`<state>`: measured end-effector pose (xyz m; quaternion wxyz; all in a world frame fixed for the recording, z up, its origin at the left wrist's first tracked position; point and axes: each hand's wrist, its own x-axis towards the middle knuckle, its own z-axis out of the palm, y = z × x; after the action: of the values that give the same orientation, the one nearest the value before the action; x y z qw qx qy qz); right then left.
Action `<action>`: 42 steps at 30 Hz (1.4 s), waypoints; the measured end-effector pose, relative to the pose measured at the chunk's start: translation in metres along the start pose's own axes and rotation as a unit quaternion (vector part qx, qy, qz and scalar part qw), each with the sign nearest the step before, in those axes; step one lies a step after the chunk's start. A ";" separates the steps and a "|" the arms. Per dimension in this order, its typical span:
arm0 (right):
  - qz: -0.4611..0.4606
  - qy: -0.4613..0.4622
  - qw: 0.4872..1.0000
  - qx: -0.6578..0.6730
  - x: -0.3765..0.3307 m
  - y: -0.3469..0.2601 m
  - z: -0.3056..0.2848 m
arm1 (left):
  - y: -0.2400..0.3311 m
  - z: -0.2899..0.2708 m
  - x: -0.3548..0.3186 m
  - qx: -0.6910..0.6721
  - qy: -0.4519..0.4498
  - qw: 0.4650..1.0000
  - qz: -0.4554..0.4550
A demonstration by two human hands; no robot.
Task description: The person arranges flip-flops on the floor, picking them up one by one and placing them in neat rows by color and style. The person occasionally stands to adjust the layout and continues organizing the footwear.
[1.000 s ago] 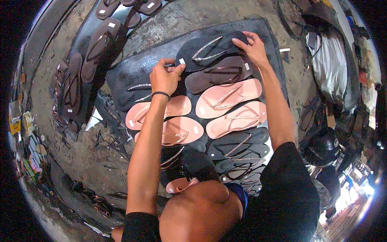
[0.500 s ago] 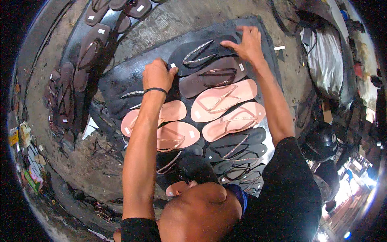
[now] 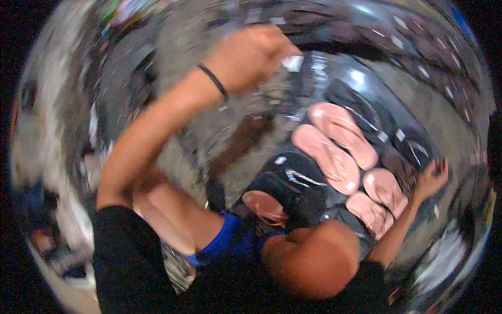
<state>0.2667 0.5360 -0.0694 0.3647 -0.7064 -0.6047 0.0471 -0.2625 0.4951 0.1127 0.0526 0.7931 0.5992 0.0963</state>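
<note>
My left hand [image 3: 256,55], wearing a dark band at the wrist, is raised at the upper middle with its fingers curled and smeared by motion. A white tag [image 3: 293,64] shows beside its fingertips; whether the hand grips anything is hidden. My right hand [image 3: 433,180] lies at the right edge of the dark board [image 3: 361,78], fingers apart. Nearest to it is a black flip-flop [image 3: 414,148] with a glittery strap. Pink flip-flops [image 3: 327,159] lie in pairs across the board, with another black flip-flop [image 3: 361,111] beyond them.
Blurred rows of dark brown flip-flops [image 3: 418,57] with white tags run along the far side. More black flip-flops [image 3: 293,170] and a single pink flip-flop [image 3: 264,206] are close to my legs. The grey floor [image 3: 183,47] spreads to the left.
The view has swung round to the left. My left hand has left the board and moved out past its far-left side; my right hand stays by the board's edge.
</note>
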 end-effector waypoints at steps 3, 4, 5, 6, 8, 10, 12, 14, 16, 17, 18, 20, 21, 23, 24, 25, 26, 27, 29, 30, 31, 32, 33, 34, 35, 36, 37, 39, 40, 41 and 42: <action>-0.069 -0.034 0.961 0.264 -0.034 -0.043 0.037 | -0.091 -0.101 -0.134 0.145 0.009 0.978 -0.149; -0.087 -0.089 0.966 0.227 -0.037 -0.072 0.045 | -0.113 -0.114 -0.189 0.166 0.003 0.963 -0.211; -0.147 -0.103 0.955 0.237 -0.048 -0.117 0.055 | -0.124 -0.115 -0.246 0.138 0.004 0.956 -0.260; -0.212 -0.140 0.940 0.230 -0.060 -0.171 0.061 | -0.124 -0.108 -0.301 0.108 0.001 0.945 -0.307; -0.315 -0.225 0.887 0.252 -0.081 -0.255 0.068 | -0.091 -0.058 -0.378 -0.030 -0.045 0.895 -0.443; -0.359 -0.333 0.823 0.287 -0.112 -0.328 0.069 | -0.054 0.012 -0.439 -0.071 -0.091 0.885 -0.450; -0.390 -0.446 0.767 0.248 -0.146 -0.387 0.063 | -0.015 0.088 -0.473 -0.038 -0.015 0.917 -0.396; -0.493 -0.509 0.685 0.171 -0.176 -0.425 0.057 | 0.000 0.126 -0.466 -0.085 0.042 0.898 -0.429; -0.611 -0.521 0.587 0.103 -0.198 -0.461 0.052 | -0.002 0.126 -0.443 0.007 0.140 0.914 -0.380; -0.652 -0.532 0.535 0.076 -0.212 -0.480 0.050 | -0.002 0.116 -0.435 0.050 0.188 0.913 -0.359; -0.718 -0.495 0.487 0.045 -0.229 -0.492 0.055 | -0.006 0.096 -0.425 0.029 0.218 0.916 -0.336; -0.746 -0.483 0.457 0.037 -0.263 -0.533 0.058 | -0.019 0.047 -0.410 -0.011 0.270 0.920 -0.284; -0.759 -0.476 0.442 0.040 -0.275 -0.552 0.064 | -0.026 0.041 -0.408 -0.073 0.266 0.917 -0.287; -0.708 -0.518 0.476 0.066 -0.288 -0.574 0.091 | -0.042 0.031 -0.410 -0.196 0.249 0.904 -0.289; -0.664 -0.562 0.490 0.047 -0.285 -0.584 0.102 | -0.067 0.020 -0.416 -0.259 0.301 0.877 -0.270; -0.617 -0.604 0.503 0.028 -0.280 -0.590 0.110 | -0.091 0.006 -0.422 -0.333 0.365 0.819 -0.293; -0.635 -0.540 0.539 0.122 -0.273 -0.595 0.112 | -0.119 -0.006 -0.428 -0.405 0.423 0.750 -0.307; -0.625 -0.504 0.582 0.130 -0.265 -0.590 0.119 | -0.158 -0.007 -0.428 -0.328 0.429 0.765 -0.349; -0.686 -0.421 0.578 0.139 -0.252 -0.586 0.133 | -0.235 -0.011 -0.430 -0.142 0.394 0.793 -0.442; -0.690 -0.408 0.587 0.113 -0.250 -0.568 0.156 | -0.267 -0.005 -0.425 -0.043 0.353 0.802 -0.480; -0.691 -0.389 0.605 0.072 -0.244 -0.535 0.185 | -0.286 0.002 -0.401 -0.029 0.290 0.808 -0.512; -0.694 -0.376 0.613 0.048 -0.246 -0.520 0.203 | -0.300 0.002 -0.389 0.000 0.219 0.804 -0.553; -0.675 -0.448 0.586 -0.027 -0.260 -0.523 0.203 | -0.311 0.006 -0.384 0.031 0.144 0.792 -0.593; -0.679 -0.455 0.576 -0.034 -0.278 -0.517 0.208 | -0.320 0.010 -0.384 0.028 0.128 0.784 -0.606; -0.679 -0.460 0.570 -0.050 -0.290 -0.504 0.213 | -0.329 0.017 -0.378 0.017 0.114 0.781 -0.613; -0.681 -0.460 0.570 0.006 -0.299 -0.491 0.214 | -0.335 0.024 -0.376 0.010 0.097 0.776 -0.623; -0.681 -0.459 0.567 0.063 -0.305 -0.480 0.217 | -0.339 0.030 -0.375 0.014 0.146 0.776 -0.613; -0.685 -0.454 0.567 0.063 -0.316 -0.507 0.187 | -0.342 0.046 -0.394 0.029 0.232 0.761 -0.605; -0.667 -0.457 0.584 0.066 -0.317 -0.521 0.177 | -0.345 0.051 -0.401 0.069 0.273 0.761 -0.585; -0.649 -0.460 0.602 0.064 -0.319 -0.530 0.174 | -0.343 0.048 -0.406 0.038 0.272 0.758 -0.592; -0.633 -0.447 0.627 0.083 -0.321 -0.544 0.190 | -0.340 0.042 -0.406 0.003 0.272 0.755 -0.597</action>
<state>-0.3604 0.3391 -0.0169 0.0466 -0.0087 -0.9853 0.1642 -0.6798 0.2000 -0.0324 -0.0685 0.2154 0.9402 0.2549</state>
